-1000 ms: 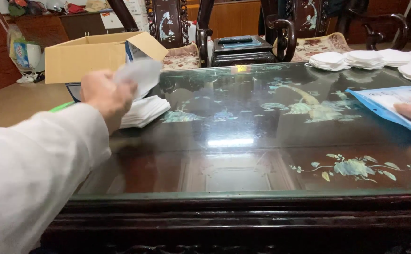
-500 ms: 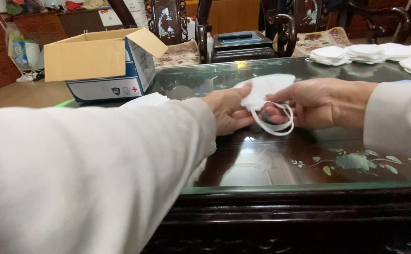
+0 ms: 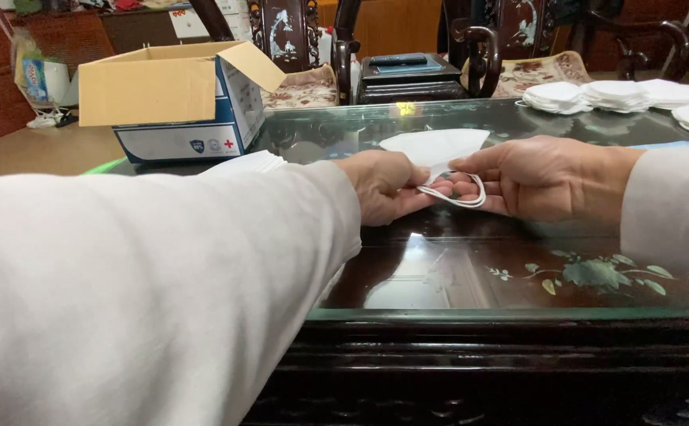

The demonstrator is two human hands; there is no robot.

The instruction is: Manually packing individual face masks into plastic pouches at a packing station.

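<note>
Moved since a second ago: both hands have come together at mid-bench from well apart; since half a second ago they hold nearly the same pose
Head view, left hand: left hand (image 3: 384, 188) has its fingers pinched together on the near edge of the folded white face mask (image 3: 437, 147)
Head view, right hand: right hand (image 3: 546, 177) has its fingers clamped on the mask's white ear loops (image 3: 456, 196), which hang in a small oval between the two hands
Mask position: held just above the glass-topped bench (image 3: 439, 276), roughly at its middle, not resting on it
Done so far: as I judge it, one mask is picked up and gripped by both hands; stacks of white masks (image 3: 589, 95) sit at the far right
Left to do: this mask looks not yet set down on any pile
Edges: front rim of the bench runs close under the forearms; open cardboard box (image 3: 171, 106) stands far left, with a flat white stack (image 3: 250, 163) just beside it
Open room: bare glass near and to the right of the hands; dark carved chairs (image 3: 408, 71) crowd the far edge
</note>
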